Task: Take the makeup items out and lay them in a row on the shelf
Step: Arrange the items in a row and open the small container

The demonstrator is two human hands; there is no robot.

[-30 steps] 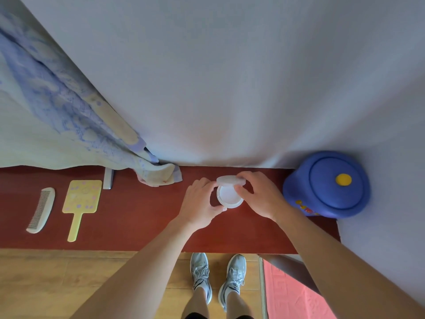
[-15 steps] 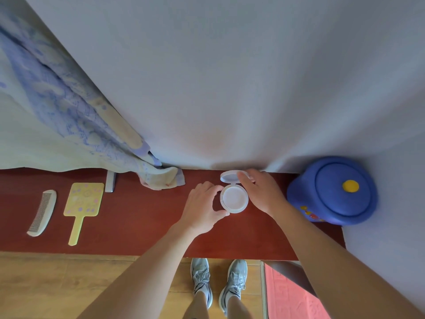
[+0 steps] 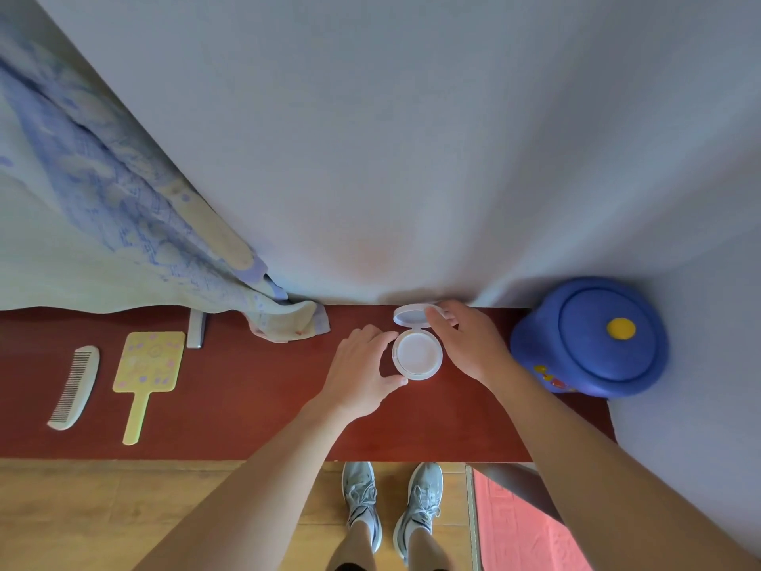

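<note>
Compact [image 3: 417, 358] at frame centre, lid [image 3: 409, 314] tipped up toward wall. Left hand [image 3: 362, 370] grips base from left, right hand [image 3: 469, 344] pinches lid. Comb [image 3: 74, 387] and mirror [image 3: 148, 364] well left.

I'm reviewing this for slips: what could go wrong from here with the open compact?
1. The right hand pinches the lid by fingertips only; it may slip and snap shut.
2. The left hand steadies the compact with a light grip, so it could skid on the shelf.
3. It sits far from the comb and mirror, so the row may end up gappy.
</note>
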